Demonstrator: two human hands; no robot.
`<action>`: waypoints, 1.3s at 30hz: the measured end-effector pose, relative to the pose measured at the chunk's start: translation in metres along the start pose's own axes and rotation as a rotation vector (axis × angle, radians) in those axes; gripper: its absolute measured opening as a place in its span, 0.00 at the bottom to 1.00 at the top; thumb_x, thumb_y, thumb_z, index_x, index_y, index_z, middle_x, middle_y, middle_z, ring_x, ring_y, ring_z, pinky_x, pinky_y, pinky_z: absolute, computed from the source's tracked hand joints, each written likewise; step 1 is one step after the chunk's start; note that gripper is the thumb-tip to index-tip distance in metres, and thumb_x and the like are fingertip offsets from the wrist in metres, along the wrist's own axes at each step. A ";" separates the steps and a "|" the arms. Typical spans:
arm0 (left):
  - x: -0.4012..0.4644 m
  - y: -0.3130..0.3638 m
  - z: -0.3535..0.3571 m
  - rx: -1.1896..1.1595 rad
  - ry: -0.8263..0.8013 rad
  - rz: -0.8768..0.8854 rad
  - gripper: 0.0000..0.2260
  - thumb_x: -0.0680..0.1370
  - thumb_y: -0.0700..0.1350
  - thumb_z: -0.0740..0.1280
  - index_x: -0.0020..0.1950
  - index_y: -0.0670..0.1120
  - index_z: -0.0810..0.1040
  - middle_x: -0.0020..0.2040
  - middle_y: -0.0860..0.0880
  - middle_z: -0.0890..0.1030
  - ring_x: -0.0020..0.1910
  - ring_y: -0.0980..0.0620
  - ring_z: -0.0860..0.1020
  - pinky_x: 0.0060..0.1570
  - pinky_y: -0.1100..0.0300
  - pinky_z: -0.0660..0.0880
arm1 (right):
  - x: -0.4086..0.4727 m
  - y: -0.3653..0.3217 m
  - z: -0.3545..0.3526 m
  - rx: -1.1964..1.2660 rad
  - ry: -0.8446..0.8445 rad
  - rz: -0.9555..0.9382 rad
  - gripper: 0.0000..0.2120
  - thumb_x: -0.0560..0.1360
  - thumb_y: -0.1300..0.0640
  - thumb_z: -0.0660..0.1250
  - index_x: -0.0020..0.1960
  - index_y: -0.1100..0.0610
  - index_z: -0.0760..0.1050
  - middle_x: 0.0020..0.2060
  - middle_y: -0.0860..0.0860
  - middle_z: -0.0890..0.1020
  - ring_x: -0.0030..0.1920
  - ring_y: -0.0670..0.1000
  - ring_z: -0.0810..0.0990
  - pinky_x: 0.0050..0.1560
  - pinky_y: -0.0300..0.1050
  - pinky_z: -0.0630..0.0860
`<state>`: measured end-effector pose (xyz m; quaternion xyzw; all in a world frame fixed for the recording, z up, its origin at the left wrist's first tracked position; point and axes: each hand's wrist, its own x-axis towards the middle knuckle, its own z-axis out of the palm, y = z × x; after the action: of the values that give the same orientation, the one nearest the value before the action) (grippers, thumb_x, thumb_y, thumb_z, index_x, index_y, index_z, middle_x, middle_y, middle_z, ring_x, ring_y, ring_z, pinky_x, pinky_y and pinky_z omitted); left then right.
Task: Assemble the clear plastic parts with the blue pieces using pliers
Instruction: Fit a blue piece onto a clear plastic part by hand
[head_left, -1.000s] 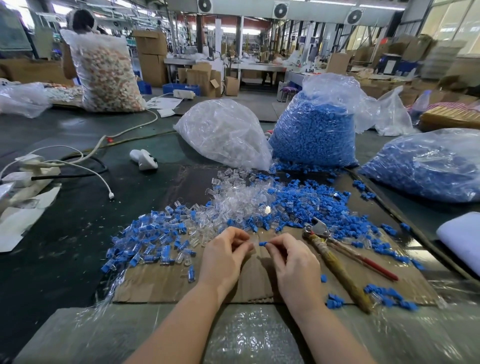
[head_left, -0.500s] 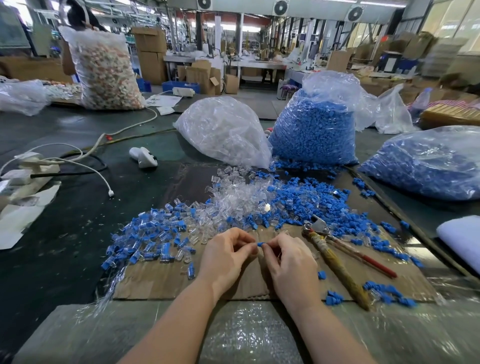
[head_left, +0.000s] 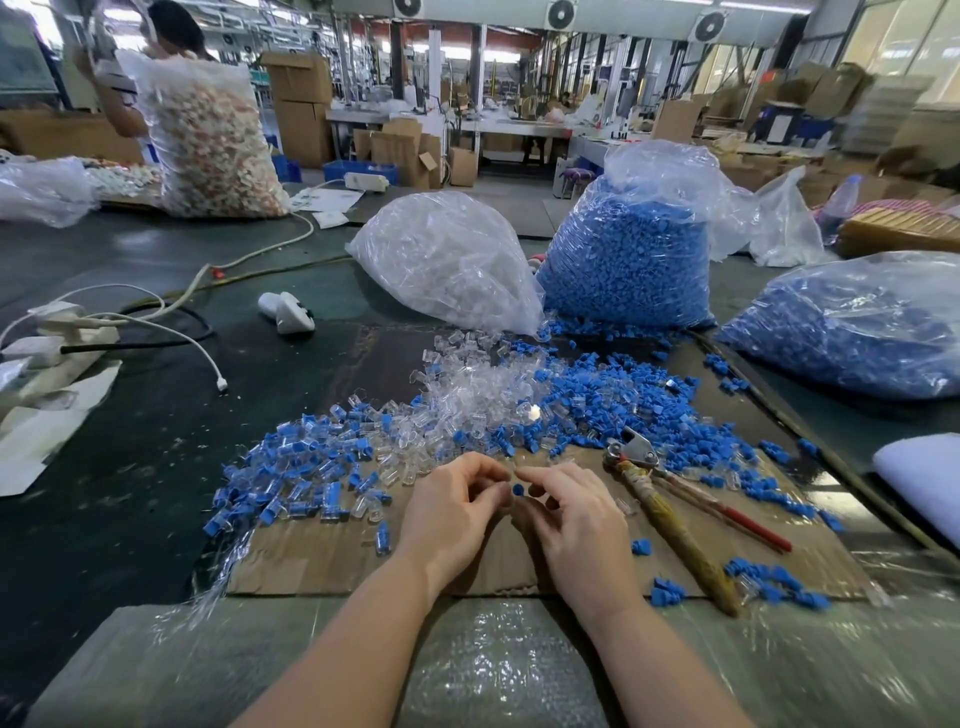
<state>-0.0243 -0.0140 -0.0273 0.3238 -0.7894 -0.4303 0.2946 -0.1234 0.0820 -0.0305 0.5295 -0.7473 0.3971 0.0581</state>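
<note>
Both hands' fingertips pinch one blue piece (head_left: 517, 489).

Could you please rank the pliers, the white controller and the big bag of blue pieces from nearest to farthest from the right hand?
1. pliers, just right of the right hand.
2. white controller, far left.
3. bag of blue pieces, behind the loose pile.

Matt corrugated cardboard sheet (head_left: 311, 561); glossy plastic bags (head_left: 447, 260).

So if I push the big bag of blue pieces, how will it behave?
The bag of blue pieces looks packed full, so probably heavy. Its thin plastic seems soft, so it would likely sag, not slide. Its top looks open, so pieces may spill.
</note>
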 end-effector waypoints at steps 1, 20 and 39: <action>0.000 0.001 0.000 -0.008 -0.004 0.003 0.08 0.75 0.42 0.69 0.43 0.55 0.77 0.38 0.57 0.81 0.38 0.64 0.78 0.40 0.74 0.72 | 0.000 0.000 0.000 0.001 -0.002 -0.006 0.10 0.71 0.59 0.72 0.52 0.54 0.81 0.43 0.45 0.80 0.47 0.45 0.75 0.49 0.36 0.70; -0.001 0.004 0.000 0.004 -0.011 -0.002 0.05 0.74 0.41 0.69 0.44 0.52 0.78 0.41 0.51 0.82 0.42 0.52 0.80 0.44 0.66 0.74 | 0.002 0.002 0.002 0.003 -0.013 -0.029 0.07 0.70 0.59 0.73 0.48 0.56 0.82 0.41 0.47 0.80 0.46 0.48 0.76 0.47 0.38 0.70; 0.001 0.006 -0.002 -0.031 -0.006 -0.043 0.07 0.75 0.40 0.69 0.42 0.53 0.76 0.38 0.54 0.79 0.36 0.62 0.75 0.36 0.76 0.70 | 0.012 0.056 -0.080 -0.557 -0.434 0.786 0.32 0.76 0.35 0.52 0.75 0.49 0.53 0.75 0.54 0.57 0.73 0.58 0.57 0.71 0.62 0.55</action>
<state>-0.0249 -0.0136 -0.0206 0.3349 -0.7765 -0.4495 0.2879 -0.2019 0.1329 0.0003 0.2437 -0.9616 0.0566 -0.1126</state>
